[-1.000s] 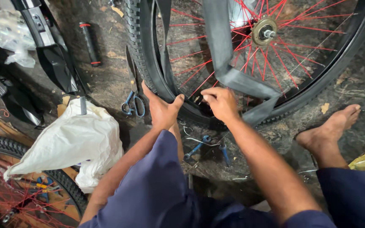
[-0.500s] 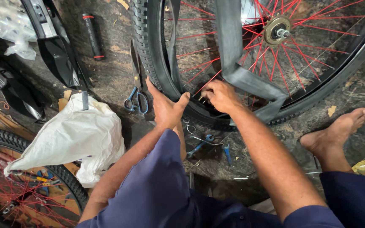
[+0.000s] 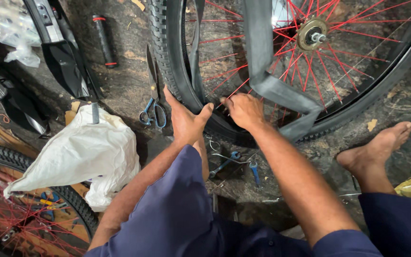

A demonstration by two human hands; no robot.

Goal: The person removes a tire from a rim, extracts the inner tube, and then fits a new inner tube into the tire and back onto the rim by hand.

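Two hands on one tyre (image 3: 167, 62)
Left hand (image 3: 185, 121) gripping tyre, right hand (image 3: 244, 110) pinching its edge; one pair of scissors (image 3: 152, 107) beside.

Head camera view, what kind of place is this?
Probably a bicycle repair workshop floor: a red-spoked wheel with its tyre under both hands, a loose inner tube, and scissors on the stained ground.

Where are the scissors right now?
Head view, left of centre: the scissors lie on the floor beside the tyre, just left of the left hand and above the white bag.
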